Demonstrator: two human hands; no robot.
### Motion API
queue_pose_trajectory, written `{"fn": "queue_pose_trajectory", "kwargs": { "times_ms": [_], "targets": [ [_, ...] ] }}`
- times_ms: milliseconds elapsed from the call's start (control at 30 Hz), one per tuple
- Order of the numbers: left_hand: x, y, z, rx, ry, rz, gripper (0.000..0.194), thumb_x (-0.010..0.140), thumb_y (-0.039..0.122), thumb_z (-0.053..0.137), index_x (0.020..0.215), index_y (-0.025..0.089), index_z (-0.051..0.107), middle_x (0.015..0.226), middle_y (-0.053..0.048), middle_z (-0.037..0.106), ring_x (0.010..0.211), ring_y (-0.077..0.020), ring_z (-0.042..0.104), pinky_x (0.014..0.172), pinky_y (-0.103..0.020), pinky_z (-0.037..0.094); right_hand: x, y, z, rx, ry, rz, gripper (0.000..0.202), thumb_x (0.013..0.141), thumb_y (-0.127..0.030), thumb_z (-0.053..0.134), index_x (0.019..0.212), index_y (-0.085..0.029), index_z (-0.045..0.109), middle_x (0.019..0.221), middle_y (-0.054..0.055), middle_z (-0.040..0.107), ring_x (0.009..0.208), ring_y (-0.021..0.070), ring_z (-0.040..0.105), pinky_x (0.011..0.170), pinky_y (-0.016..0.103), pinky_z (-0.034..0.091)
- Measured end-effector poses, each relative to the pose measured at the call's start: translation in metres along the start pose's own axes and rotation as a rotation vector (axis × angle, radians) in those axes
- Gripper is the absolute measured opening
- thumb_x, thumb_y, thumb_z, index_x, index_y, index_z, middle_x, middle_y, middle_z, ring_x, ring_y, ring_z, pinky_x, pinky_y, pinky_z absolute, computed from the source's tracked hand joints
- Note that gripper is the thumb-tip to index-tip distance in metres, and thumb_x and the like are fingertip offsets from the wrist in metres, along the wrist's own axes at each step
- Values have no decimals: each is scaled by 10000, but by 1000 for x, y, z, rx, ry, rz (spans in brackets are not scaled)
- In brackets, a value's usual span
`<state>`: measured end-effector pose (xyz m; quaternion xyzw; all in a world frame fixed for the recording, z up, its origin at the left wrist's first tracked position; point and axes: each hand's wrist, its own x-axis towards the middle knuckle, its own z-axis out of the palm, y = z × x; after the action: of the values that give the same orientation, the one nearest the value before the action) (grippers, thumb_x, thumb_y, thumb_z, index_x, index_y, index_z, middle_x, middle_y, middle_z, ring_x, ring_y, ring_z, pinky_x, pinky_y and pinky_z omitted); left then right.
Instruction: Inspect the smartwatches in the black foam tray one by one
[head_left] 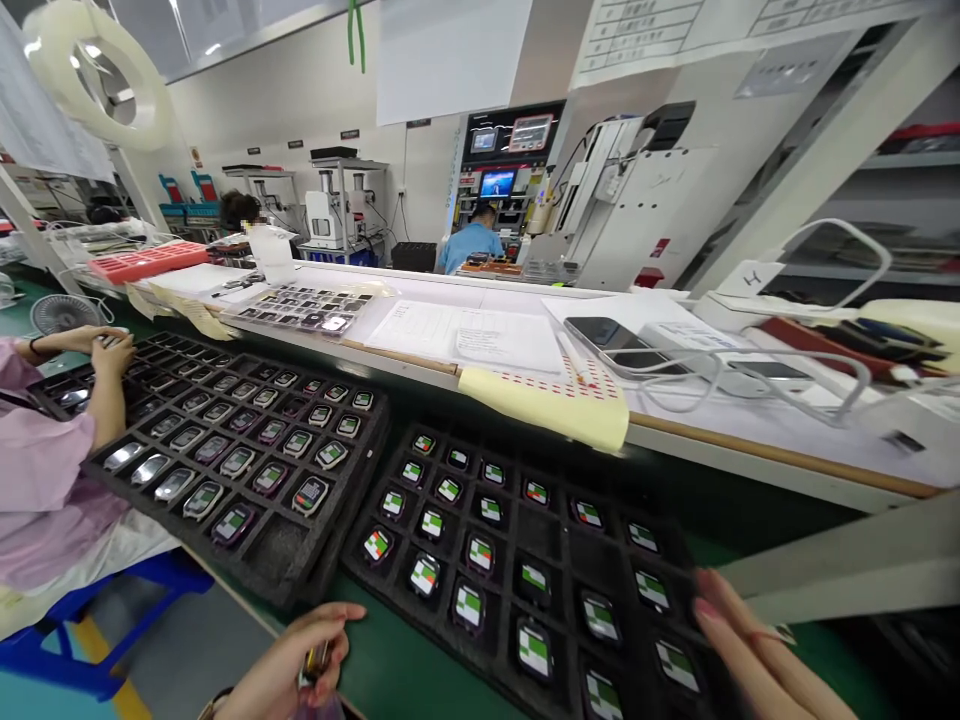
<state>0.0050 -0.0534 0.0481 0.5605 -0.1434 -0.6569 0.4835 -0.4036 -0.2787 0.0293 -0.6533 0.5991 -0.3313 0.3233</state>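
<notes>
My left hand [296, 665] sits at the bottom edge, fingers curled around a small watch-like device [315, 660], just off the near left corner of a black foam tray [559, 525]. That tray holds several small devices with lit green, white and red screens [469, 603]. My right hand [750, 650], blurred, lies with fingers stretched flat along the tray's right edge and holds nothing that I can see.
A second black tray [289, 560] of similar devices lies to the left; a co-worker in pink [41, 470] reaches over its far end. Behind runs a white bench [675, 425] with papers, a yellow sheet [555, 400], phones and cables. Machines and another person stand farther back.
</notes>
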Motion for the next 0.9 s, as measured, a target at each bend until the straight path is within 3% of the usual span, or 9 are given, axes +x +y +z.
{"fn": "queue_pose_trajectory", "kwargs": {
  "times_ms": [100,200,300,400,600,700,800,900],
  "targets": [
    [5,-4,-3,-15,22,1,665,702,565,690,1200,138,579,746,21,450,495,-41,352,473,-224,148,-20,-66,40,-49,-403,-158,933,876,-733,356,1543,-88,257,1537,64,245,1430,233,218,1184,361,144],
    [5,-5,-2,-3,24,0,663,712,548,685,1225,149,555,769,11,488,515,-54,392,479,-221,164,-36,-101,93,-276,-599,-415,847,968,-653,179,1534,-23,210,1558,64,125,1451,238,132,1190,447,117],
    [2,-2,4,23,23,0,661,710,539,686,1233,159,547,841,-21,560,558,-78,459,494,-221,194,-42,-105,135,-577,-577,-605,802,1011,-580,51,1506,30,217,1550,96,97,1452,257,93,1190,499,138],
    [1,1,10,31,44,-7,726,636,581,721,1202,150,577,836,-28,582,547,-83,466,491,-221,190,-41,-100,155,-773,-482,-704,811,1018,-603,121,1486,47,247,1535,147,105,1439,301,132,1170,542,205],
    [4,1,7,-82,46,-48,771,516,594,806,1118,150,618,761,-7,573,509,-81,448,448,-214,178,-40,-84,161,-825,-303,-865,801,1021,-602,219,1447,63,352,1514,195,181,1399,339,261,1099,542,387],
    [-3,4,-1,-104,33,-13,689,562,580,800,1069,134,662,740,-9,569,480,-63,422,442,-217,192,-42,-82,160,-774,-194,-926,733,1043,-531,236,1523,20,184,1522,179,207,1403,321,270,1060,540,452],
    [-12,7,-11,-52,33,1,601,606,559,783,992,108,692,724,-21,567,468,-48,395,428,-215,164,-47,-108,162,-659,-169,-948,719,1058,-477,230,1542,-67,-108,1545,157,178,1430,296,211,1055,546,458],
    [-11,5,-18,-51,30,38,487,686,492,728,982,109,682,740,-26,569,468,-46,404,431,-212,130,-54,-167,173,-549,-357,-1001,685,1063,-469,201,1552,-70,-64,1568,125,112,1456,262,119,1145,524,348]
  ]
}}
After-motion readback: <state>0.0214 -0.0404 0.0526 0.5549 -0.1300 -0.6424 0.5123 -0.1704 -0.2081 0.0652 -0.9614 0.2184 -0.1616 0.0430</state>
